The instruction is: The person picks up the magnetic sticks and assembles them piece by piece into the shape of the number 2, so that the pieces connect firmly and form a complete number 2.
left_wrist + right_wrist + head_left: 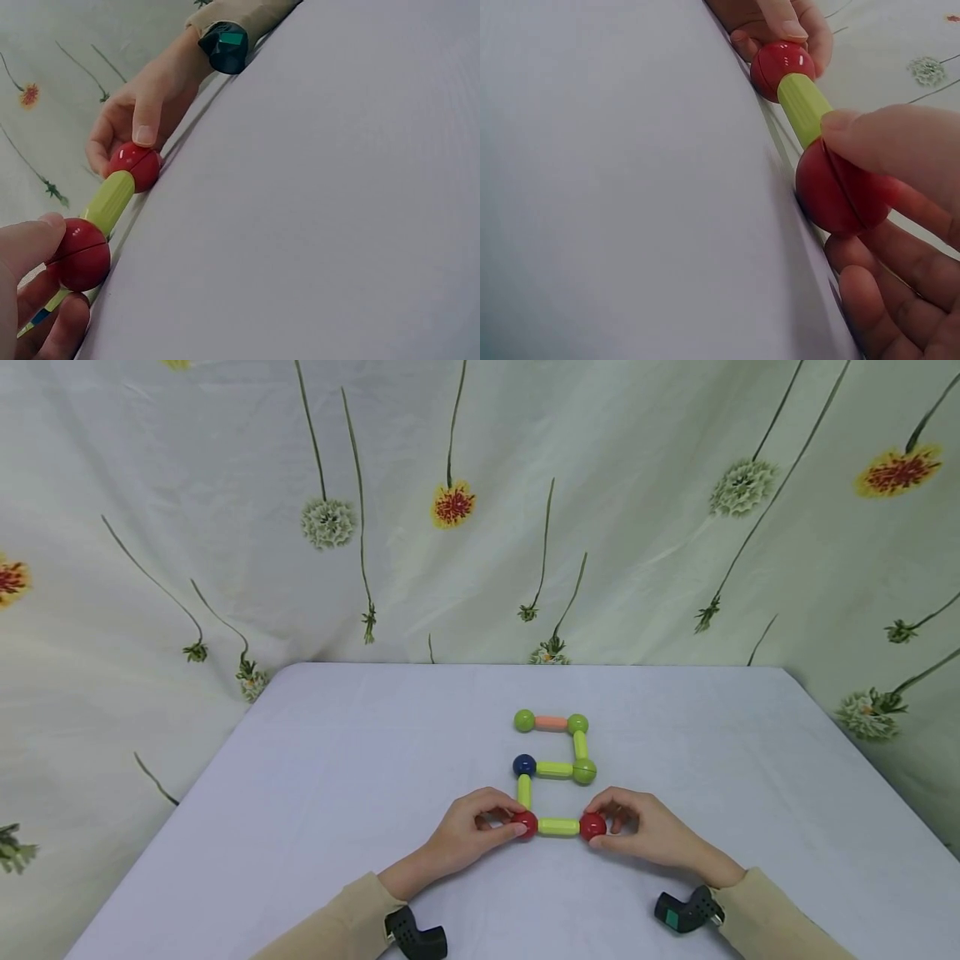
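Note:
On the table lies a zigzag chain of balls and short rods. My left hand (476, 828) pinches the red ball (528, 825) at the chain's near left corner between thumb and fingers. Another red ball (592, 826) is pinched by my right hand (647, 827) at the near right end. A yellow-green rod (558, 827) joins these two balls. From the left red ball a second yellow-green rod (524, 791) runs up to a dark blue ball (524, 766). In the right wrist view the right-hand red ball (844, 187) shows a seam around it.
Farther along the chain are a yellow-green rod (555, 769), a green ball (584, 771), an upright-running rod (581, 745), another green ball (577, 723), an orange rod (551, 723) and a green end ball (524, 720). Behind the white table (360, 735) hangs a flowered cloth (630, 527).

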Motion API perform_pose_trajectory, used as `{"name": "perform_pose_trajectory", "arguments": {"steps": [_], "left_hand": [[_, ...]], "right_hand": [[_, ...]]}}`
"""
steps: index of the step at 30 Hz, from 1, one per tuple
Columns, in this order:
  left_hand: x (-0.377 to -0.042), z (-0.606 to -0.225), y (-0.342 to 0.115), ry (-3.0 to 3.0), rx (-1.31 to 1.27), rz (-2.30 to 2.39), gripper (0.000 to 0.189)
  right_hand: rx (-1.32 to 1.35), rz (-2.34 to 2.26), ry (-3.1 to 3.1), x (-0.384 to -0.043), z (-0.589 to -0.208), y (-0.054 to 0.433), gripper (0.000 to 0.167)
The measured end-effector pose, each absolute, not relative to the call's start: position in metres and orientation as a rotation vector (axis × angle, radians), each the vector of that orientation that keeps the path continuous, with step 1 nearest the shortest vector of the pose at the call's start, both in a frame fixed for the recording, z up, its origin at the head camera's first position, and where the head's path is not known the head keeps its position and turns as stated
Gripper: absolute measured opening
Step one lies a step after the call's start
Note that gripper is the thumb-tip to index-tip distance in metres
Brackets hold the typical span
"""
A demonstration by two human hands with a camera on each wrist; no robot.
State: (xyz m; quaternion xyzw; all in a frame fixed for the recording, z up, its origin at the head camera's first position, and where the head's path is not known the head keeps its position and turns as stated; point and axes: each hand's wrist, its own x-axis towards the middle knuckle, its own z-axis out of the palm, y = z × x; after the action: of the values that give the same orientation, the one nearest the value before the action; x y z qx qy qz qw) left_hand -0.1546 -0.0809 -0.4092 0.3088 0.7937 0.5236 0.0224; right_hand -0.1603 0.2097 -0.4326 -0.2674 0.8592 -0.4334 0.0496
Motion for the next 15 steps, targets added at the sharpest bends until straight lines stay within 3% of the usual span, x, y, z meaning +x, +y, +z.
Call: {"name": "perform_pose_trajectory", "arguments": {"steps": [10,15], "left_hand": [[-0.156,-0.405,-0.083,2.445,0.913,1.586,0.019],[-0.164,-0.408,-0.087,2.437,0.914,1.527,0.018]], "right_hand": [[-0.813,-1.273,2.590,-0.163,-0.427,0.211,0.033],[-0.792,-1.226,2.576,-0.165,-0.422,0.214,0.026]]}}
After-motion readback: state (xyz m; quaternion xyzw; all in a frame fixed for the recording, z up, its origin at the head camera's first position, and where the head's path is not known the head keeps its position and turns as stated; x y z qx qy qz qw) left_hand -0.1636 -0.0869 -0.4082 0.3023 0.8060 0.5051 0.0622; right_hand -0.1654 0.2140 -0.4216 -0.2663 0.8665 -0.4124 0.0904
